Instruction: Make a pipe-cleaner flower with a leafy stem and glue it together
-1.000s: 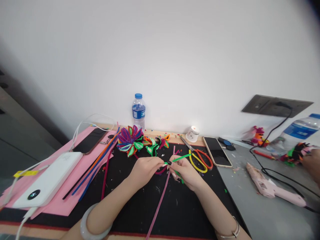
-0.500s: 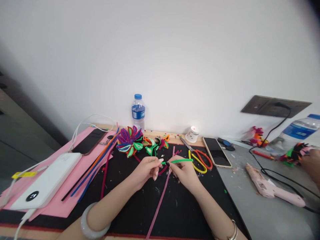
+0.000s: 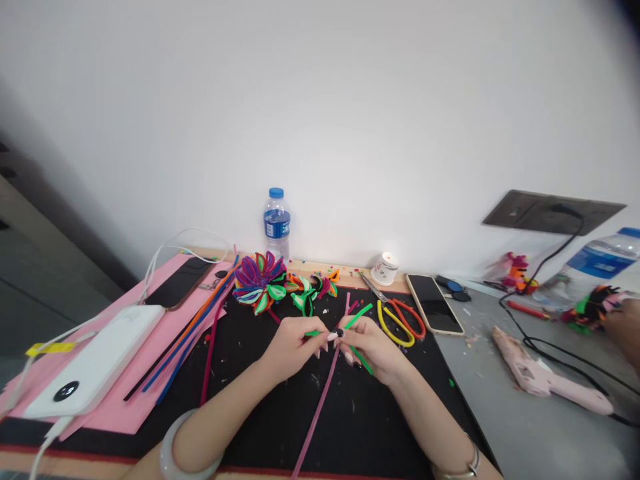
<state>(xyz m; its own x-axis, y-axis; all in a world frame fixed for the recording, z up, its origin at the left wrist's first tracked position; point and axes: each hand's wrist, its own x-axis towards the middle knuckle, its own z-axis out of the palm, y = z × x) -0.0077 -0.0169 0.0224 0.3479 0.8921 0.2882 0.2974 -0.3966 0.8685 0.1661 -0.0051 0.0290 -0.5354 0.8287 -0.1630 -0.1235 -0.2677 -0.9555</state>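
Note:
Over the black mat (image 3: 390,427), my left hand (image 3: 293,347) and my right hand (image 3: 373,347) meet, fingertips pinched on a green pipe cleaner (image 3: 361,315). One green length sticks up to the right past my right fingers, and another slants down below them. A short bit shows by my left thumb; the join is hidden by the fingers. Beneath the hands a long pink pipe cleaner (image 3: 319,417) lies on the mat. Just beyond are small green and orange looped pieces (image 3: 305,293) and a multicoloured pipe-cleaner flower (image 3: 260,283).
Scissors (image 3: 400,320), a paper cup (image 3: 385,269) and a phone (image 3: 435,305) lie to the right. Further right are a pink glue gun (image 3: 545,380) and another person's hand (image 3: 625,330). On the left, a power bank (image 3: 100,360) rests on pink sheets (image 3: 123,417); a bottle (image 3: 277,223) stands behind.
The green pipe cleaner, earlier pointing right with one end, now shows two lengths spreading up and down at my right hand. My hands have drawn together.

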